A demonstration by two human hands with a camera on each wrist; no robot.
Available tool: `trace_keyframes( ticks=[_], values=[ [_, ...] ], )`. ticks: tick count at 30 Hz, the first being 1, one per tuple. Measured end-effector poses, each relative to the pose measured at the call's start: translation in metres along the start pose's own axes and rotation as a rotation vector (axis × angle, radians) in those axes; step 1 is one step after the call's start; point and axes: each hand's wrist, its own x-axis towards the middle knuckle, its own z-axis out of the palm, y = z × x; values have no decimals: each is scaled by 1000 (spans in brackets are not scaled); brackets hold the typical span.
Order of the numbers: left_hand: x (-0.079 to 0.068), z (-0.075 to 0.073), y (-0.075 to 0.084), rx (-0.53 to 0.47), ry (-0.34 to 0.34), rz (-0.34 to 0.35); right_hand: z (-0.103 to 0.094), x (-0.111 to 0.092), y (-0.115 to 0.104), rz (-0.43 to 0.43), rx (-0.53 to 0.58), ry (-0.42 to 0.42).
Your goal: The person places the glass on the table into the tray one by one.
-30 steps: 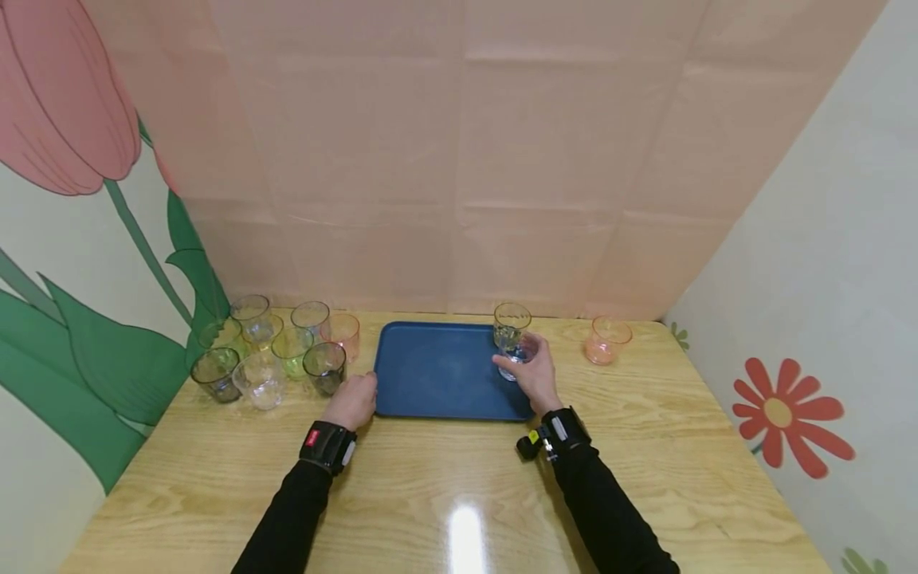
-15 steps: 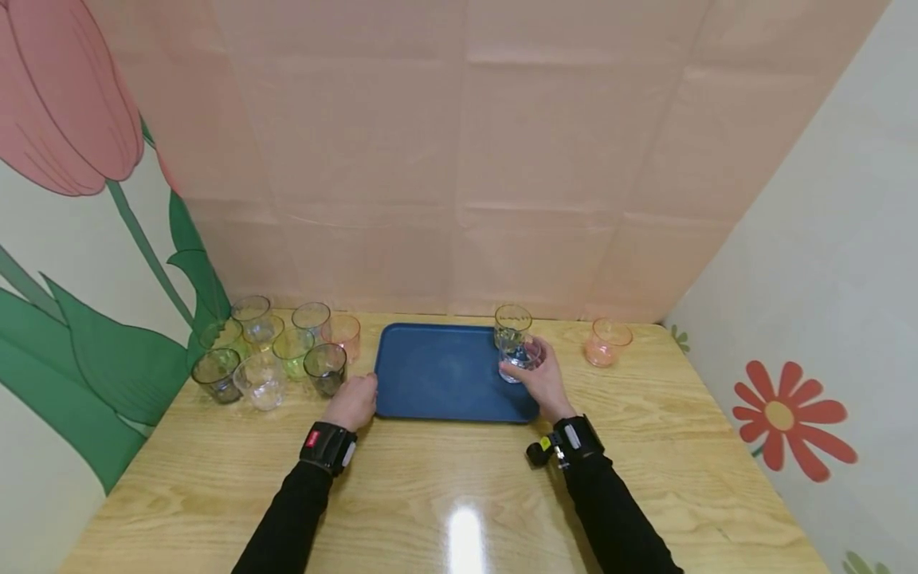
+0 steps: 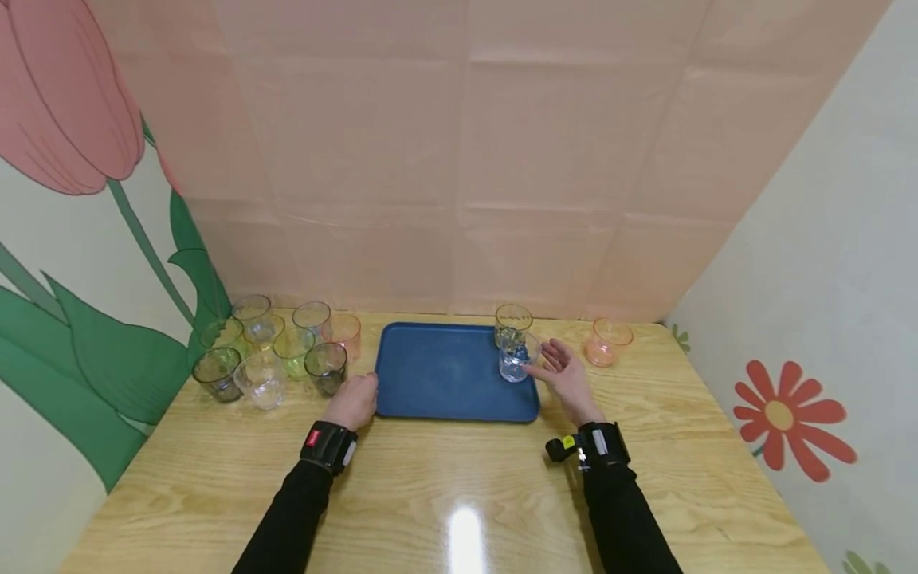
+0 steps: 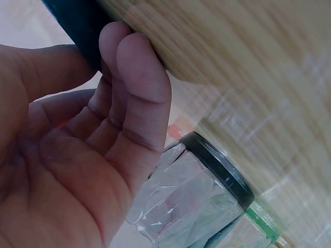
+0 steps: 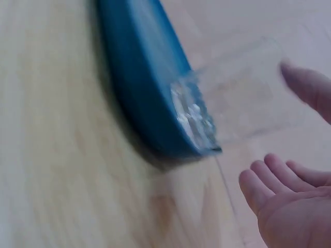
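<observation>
A blue rectangular tray (image 3: 437, 371) lies on the wooden table. My left hand (image 3: 353, 402) grips its left edge, thumb against curled fingers with the rim between them in the left wrist view. On the tray's right side stands an upright clear glass (image 3: 513, 368), just in front of a yellowish glass (image 3: 508, 317). My right hand (image 3: 570, 387) is right beside the clear glass, fingers spread. In the right wrist view, thumb and fingers stand apart from the glass wall (image 5: 243, 98), its base on the tray corner.
Left of the tray is a cluster of several tinted glasses, among them a dark grey glass (image 3: 326, 371) close to my left hand and a clear glass (image 3: 261, 384). A pink glass (image 3: 602, 349) stands right of the tray. A pink-covered wall (image 3: 459, 199) rises behind the table.
My right hand has set the clear glass on the tray's right side, let go of it, and drawn away to the right. The left hand stays at the tray edge.
</observation>
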Motion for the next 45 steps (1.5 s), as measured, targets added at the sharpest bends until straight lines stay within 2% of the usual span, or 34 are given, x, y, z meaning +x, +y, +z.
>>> trace_keyframes(
  ticks=[3, 5, 8, 15, 18, 21, 27, 33, 45],
  values=[
    [0, 0, 0, 0, 6, 4, -10, 1, 0, 0, 23, 45],
    [0, 0, 0, -1, 10, 6, -15, 1, -1, 0, 17, 111],
    [-1, 0, 0, 0, 19, 8, -21, 3, -1, -4, 14, 263],
    [-2, -3, 2, -1, 15, 9, -31, 6, 1, -73, 75, 653],
    [-2, -3, 1, -6, 18, 10, -34, 7, 1, -81, 94, 766],
    [-1, -2, 0, -7, 20, 4, -39, 9, 3, -54, 94, 836],
    [0, 1, -2, -8, 11, -10, -53, 16, 10, 71, 51, 862],
    [1, 1, -2, -12, 3, -5, -65, 26, 10, 165, -15, 789],
    [2, 3, -3, -10, -8, -20, -73, 48, 6, 128, -65, 712]
  ],
)
